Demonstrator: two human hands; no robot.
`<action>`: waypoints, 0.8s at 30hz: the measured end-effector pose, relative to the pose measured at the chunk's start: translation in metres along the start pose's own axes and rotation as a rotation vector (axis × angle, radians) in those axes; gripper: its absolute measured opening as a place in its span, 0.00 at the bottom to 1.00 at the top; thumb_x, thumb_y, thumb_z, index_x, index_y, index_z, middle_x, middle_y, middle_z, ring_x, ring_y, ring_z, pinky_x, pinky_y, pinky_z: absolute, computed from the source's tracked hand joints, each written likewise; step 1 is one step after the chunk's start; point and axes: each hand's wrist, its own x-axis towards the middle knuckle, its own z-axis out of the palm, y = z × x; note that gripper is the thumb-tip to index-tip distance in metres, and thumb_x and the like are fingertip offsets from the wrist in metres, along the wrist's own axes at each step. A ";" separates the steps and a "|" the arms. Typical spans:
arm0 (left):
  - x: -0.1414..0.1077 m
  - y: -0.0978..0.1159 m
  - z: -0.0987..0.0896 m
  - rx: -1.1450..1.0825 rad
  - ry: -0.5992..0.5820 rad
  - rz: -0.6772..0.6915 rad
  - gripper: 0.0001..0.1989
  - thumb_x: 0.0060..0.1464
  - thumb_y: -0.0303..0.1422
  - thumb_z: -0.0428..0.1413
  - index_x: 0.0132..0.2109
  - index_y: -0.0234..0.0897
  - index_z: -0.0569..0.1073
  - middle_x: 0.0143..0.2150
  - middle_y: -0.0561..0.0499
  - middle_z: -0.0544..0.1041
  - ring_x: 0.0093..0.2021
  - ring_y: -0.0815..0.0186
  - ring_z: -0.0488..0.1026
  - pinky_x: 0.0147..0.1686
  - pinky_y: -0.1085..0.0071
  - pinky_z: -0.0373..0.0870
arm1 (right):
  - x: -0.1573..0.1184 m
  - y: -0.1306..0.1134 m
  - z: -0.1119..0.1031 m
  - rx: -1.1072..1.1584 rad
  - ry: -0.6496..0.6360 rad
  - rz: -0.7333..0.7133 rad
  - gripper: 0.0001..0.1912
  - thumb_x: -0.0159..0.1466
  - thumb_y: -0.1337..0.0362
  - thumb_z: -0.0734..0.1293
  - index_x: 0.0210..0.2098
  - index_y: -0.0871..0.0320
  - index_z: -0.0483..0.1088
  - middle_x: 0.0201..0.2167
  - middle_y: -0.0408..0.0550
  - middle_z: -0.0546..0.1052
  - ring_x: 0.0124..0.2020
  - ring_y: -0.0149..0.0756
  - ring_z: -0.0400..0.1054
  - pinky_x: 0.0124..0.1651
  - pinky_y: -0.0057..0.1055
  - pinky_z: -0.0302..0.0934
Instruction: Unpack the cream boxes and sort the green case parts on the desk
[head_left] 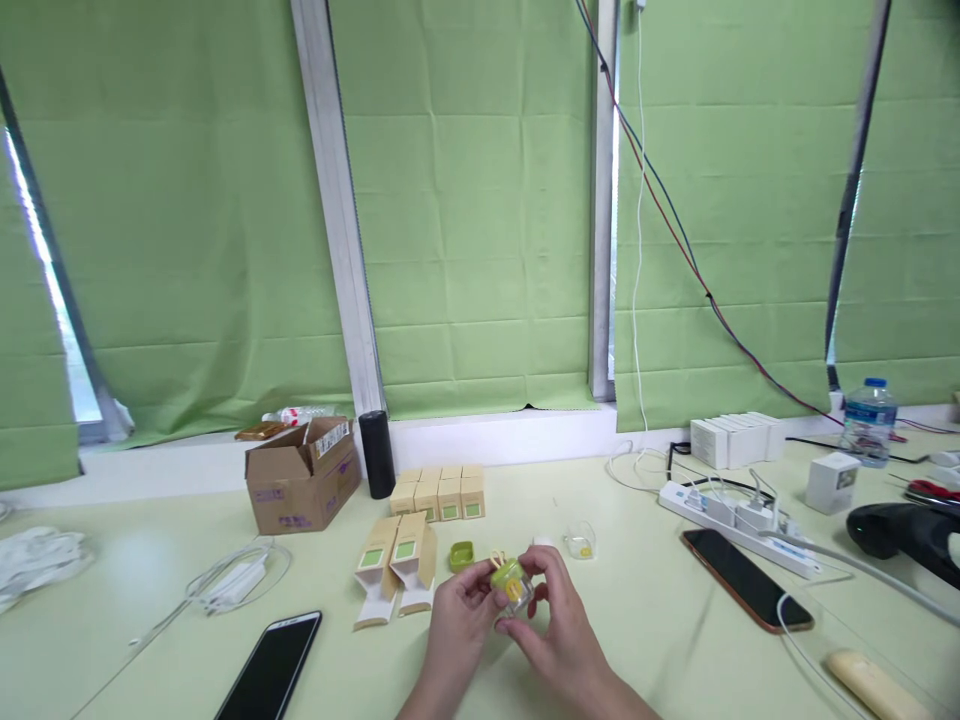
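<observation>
Between my two hands is a small clear jar point(514, 592) with a green lid, a yellow mark and a pale cord loop on top. My left hand point(463, 612) grips it at the left and lower front. My right hand point(555, 618) holds its right side with thumb and fingers. Just beyond my left fingers a small green square lid point(461, 556) lies on the table. A clear container point(580, 541) with a yellow mark rests past my right fingers. To the left, two opened kraft cartons point(394, 552) with green labels lie with their flaps out.
Several closed kraft boxes point(442, 492) stand behind, near a cardboard box point(300, 480) and a black cylinder point(376, 455). Phones lie left point(271, 665) and right point(742, 575). A power strip point(739, 525) with cables, white boxes point(736, 440) and a water bottle point(868, 425) occupy the right.
</observation>
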 end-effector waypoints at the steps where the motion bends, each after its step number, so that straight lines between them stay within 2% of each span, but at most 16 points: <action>1: 0.000 -0.001 0.000 0.006 0.008 0.007 0.35 0.37 0.59 0.71 0.41 0.33 0.86 0.37 0.39 0.86 0.37 0.51 0.82 0.40 0.60 0.80 | 0.001 -0.001 0.000 0.022 0.008 0.000 0.27 0.56 0.73 0.73 0.53 0.51 0.68 0.50 0.51 0.73 0.48 0.45 0.72 0.43 0.37 0.72; 5: 0.001 0.000 -0.007 0.040 0.065 0.041 0.31 0.53 0.60 0.61 0.42 0.34 0.85 0.34 0.43 0.84 0.33 0.58 0.79 0.38 0.64 0.78 | 0.005 -0.007 -0.001 0.293 0.052 0.118 0.23 0.61 0.63 0.75 0.55 0.51 0.71 0.53 0.54 0.76 0.53 0.49 0.73 0.53 0.43 0.72; 8: 0.002 0.002 -0.011 0.062 0.080 0.074 0.26 0.53 0.55 0.65 0.44 0.35 0.85 0.33 0.45 0.84 0.33 0.60 0.78 0.36 0.66 0.77 | 0.011 -0.011 -0.002 0.621 0.052 0.292 0.27 0.60 0.53 0.79 0.54 0.54 0.72 0.52 0.56 0.80 0.50 0.51 0.78 0.54 0.47 0.73; 12: 0.001 0.003 -0.009 0.073 0.076 0.099 0.22 0.49 0.51 0.69 0.42 0.37 0.84 0.40 0.42 0.85 0.42 0.55 0.80 0.43 0.64 0.78 | 0.015 -0.013 -0.006 0.957 0.023 0.472 0.31 0.58 0.49 0.80 0.54 0.55 0.69 0.48 0.56 0.84 0.47 0.50 0.82 0.57 0.49 0.71; 15: 0.000 0.000 -0.007 0.056 0.063 0.096 0.23 0.50 0.50 0.68 0.44 0.37 0.83 0.43 0.41 0.84 0.45 0.54 0.80 0.46 0.62 0.79 | 0.015 -0.013 -0.007 1.074 -0.004 0.553 0.28 0.60 0.49 0.79 0.50 0.56 0.69 0.45 0.58 0.86 0.44 0.49 0.84 0.52 0.46 0.73; 19: 0.000 -0.006 -0.006 -0.002 0.021 0.060 0.27 0.49 0.50 0.69 0.50 0.37 0.81 0.49 0.38 0.83 0.50 0.52 0.80 0.49 0.60 0.79 | 0.013 -0.010 -0.004 1.121 -0.038 0.576 0.24 0.62 0.49 0.78 0.47 0.58 0.70 0.39 0.59 0.86 0.37 0.47 0.84 0.42 0.40 0.74; 24: -0.003 -0.009 -0.006 -0.108 -0.130 -0.002 0.33 0.49 0.49 0.71 0.59 0.40 0.78 0.61 0.36 0.78 0.63 0.47 0.73 0.60 0.54 0.74 | 0.012 -0.004 -0.003 1.199 -0.115 0.585 0.20 0.63 0.52 0.77 0.44 0.59 0.73 0.35 0.57 0.86 0.31 0.42 0.82 0.36 0.34 0.71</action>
